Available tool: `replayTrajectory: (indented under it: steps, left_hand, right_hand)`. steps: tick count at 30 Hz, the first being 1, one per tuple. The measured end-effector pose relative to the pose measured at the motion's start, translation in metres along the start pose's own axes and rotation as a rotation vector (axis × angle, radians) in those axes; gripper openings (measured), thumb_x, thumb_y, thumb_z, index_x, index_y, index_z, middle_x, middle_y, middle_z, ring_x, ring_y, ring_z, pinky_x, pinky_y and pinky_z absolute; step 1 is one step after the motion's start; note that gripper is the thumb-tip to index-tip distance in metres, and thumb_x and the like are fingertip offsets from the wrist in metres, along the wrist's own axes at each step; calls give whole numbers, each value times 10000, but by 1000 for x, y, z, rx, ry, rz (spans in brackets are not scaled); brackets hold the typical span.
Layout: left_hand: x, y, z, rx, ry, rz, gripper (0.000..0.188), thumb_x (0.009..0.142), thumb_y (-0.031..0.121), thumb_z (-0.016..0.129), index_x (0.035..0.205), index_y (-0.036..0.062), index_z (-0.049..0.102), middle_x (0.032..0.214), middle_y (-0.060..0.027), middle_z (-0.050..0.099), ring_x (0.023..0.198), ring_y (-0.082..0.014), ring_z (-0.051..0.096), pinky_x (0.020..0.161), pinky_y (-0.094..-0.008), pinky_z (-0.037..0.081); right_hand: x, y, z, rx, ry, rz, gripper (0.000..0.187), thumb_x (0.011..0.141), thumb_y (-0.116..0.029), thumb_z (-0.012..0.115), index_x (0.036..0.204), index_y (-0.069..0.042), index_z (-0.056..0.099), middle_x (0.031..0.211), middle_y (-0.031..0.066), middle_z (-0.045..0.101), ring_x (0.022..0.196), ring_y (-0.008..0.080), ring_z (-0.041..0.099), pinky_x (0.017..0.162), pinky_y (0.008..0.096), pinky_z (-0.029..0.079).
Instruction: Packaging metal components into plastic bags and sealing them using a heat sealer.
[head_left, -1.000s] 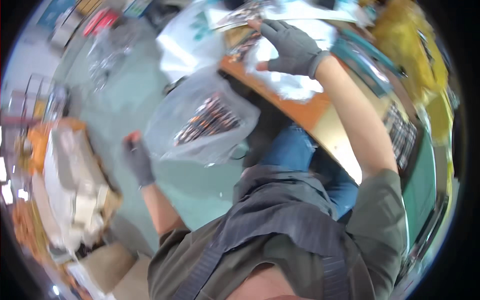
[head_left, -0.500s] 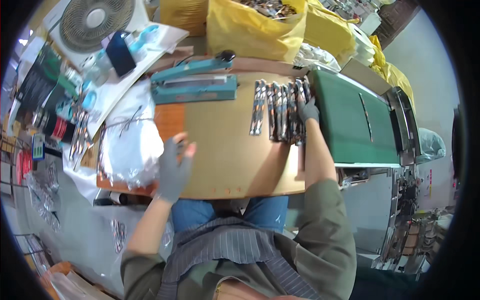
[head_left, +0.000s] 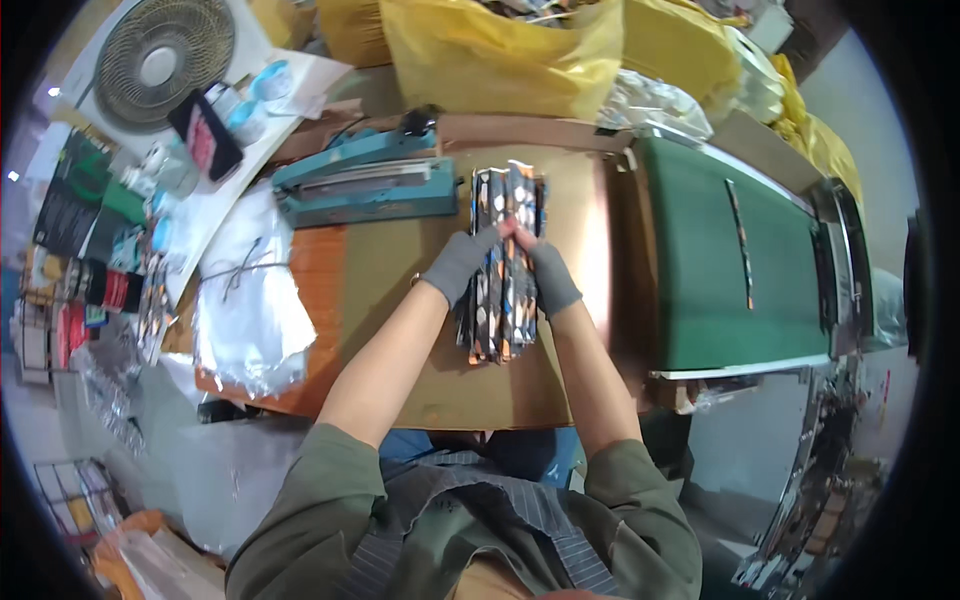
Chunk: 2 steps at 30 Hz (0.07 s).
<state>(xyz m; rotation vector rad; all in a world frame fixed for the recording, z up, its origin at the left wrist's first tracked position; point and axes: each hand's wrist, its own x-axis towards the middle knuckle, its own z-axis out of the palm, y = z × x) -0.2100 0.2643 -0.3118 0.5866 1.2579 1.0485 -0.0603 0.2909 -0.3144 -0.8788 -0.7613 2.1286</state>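
A bundle of long, slim packets (head_left: 497,320), black with orange and white patterning, stands out at the middle of the table, lying lengthwise away from me. My left hand (head_left: 463,262), in a grey fingerless glove, presses on the bundle's left side. From the right, my right hand (head_left: 551,272), gloved the same way, closes against the opposite side. The thumbs come close together over the top of the packets. Their undersides, and fingers beneath, are hidden.
A teal heat sealer (head_left: 370,190) sits behind at left. Clear plastic bags (head_left: 250,320) lie tied at the table's left. On the right is a green conveyor belt (head_left: 700,260) with one slim packet (head_left: 740,245) on it. Yellow sacks (head_left: 500,60) stand behind.
The packets, spread in a row at the right, are now gathered into one bundle nearer the middle. My left hand has come from the left onto it; my right hand has moved left.
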Motion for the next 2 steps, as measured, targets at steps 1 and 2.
replayTrajectory:
  steps: [1, 2]
  left_hand:
    - [-10, -7, -12, 98, 36, 163, 634, 727, 458, 738, 1155, 14, 592, 1059, -89, 628, 939, -172, 591, 865, -309, 447]
    - [-20, -7, -22, 105, 68, 161, 634, 727, 458, 738, 1155, 14, 592, 1059, -89, 628, 939, -172, 591, 865, -309, 447]
  right_hand:
    - [0, 11, 11, -21, -35, -87, 450, 839, -286, 640, 1155, 11, 524, 948, 92, 643, 779, 156, 644, 691, 295, 537]
    - [-6, 19, 16, -39, -57, -183, 492, 836, -282, 646, 1204, 2, 484, 1010, 103, 636, 785, 169, 650, 709, 315, 545]
